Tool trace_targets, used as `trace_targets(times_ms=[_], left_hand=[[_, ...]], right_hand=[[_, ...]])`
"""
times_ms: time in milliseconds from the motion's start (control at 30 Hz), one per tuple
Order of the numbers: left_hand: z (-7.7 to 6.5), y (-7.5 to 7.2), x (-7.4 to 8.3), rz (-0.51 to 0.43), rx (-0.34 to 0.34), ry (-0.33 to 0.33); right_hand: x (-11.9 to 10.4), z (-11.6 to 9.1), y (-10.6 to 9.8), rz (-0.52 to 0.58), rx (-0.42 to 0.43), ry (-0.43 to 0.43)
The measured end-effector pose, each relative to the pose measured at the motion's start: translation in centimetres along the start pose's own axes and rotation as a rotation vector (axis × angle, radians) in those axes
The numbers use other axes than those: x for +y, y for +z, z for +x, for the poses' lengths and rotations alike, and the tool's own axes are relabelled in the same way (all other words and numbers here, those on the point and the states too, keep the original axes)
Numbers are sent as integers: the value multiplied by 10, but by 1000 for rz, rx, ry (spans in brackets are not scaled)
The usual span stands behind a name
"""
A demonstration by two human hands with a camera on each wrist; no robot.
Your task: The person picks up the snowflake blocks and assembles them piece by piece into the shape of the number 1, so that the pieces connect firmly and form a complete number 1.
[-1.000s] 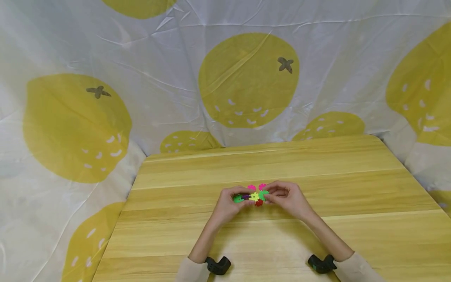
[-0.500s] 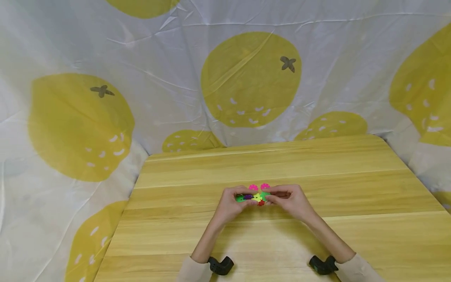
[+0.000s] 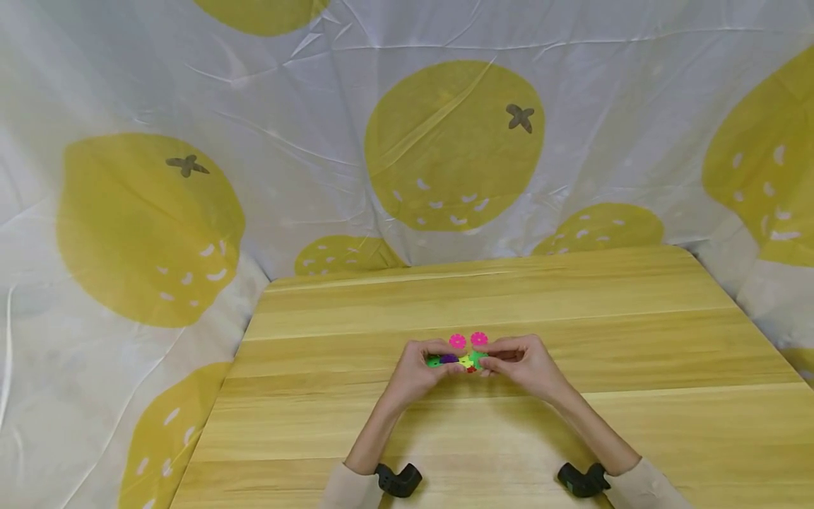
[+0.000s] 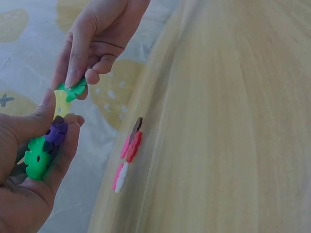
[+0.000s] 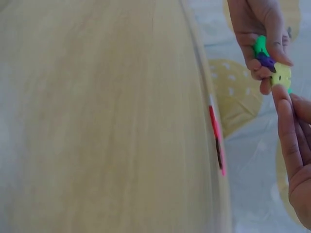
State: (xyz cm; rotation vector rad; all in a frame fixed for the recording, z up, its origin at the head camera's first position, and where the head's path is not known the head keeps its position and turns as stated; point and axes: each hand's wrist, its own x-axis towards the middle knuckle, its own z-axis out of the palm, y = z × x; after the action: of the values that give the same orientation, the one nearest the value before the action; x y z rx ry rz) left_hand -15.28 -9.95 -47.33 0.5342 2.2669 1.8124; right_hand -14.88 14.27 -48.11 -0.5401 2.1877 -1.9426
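Note:
Both hands hold interlocking snowflake discs above the table. My left hand (image 3: 412, 371) grips a short joined chain between thumb and fingers: a green disc (image 4: 36, 159), a purple disc (image 4: 56, 132) with a dark piece beside it, and a yellow disc (image 4: 62, 104) at the far end. With thumb and fingertips, my right hand (image 3: 526, 364) pinches another green disc (image 4: 75, 90) against the yellow one. Fingers partly hide the contact, so I cannot tell whether these two are slotted together.
Loose discs lie on the wooden table (image 3: 509, 438) beyond the hands: two pink discs (image 3: 457, 341), a red disc (image 4: 133, 147), a brown disc (image 4: 136, 127) and a white disc (image 4: 121, 177). A lemon-print cloth (image 3: 305, 141) hangs behind and beside the table.
The right hand's fingers have closed in over its green disc and cover more of it. Both hands stay nearly in place, and the head view has shifted slightly.

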Motion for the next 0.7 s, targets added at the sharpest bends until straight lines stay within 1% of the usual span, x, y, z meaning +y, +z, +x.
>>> trace_targets(times_ms=[100,233,333,500,567,700], left_hand=[[0,-1,0,-19,-14,-9],[-1,-1,0,-47,-25,-15],[0,-1,1,-60,-21,-9],[0,-2,3,-80,-22,2],[0,-3,4,-79,-27,1],[1,-4,4,-75,-30,-17]], right_hand=[[0,0,0,23,-11,-8],[0,0,0,74,-23,-44],[1,0,0,69,-13,-56],[2,1,1,70,-5,-43],[2,2,0,78,-17,-60],[2,2,-3,90,-50,-129]])
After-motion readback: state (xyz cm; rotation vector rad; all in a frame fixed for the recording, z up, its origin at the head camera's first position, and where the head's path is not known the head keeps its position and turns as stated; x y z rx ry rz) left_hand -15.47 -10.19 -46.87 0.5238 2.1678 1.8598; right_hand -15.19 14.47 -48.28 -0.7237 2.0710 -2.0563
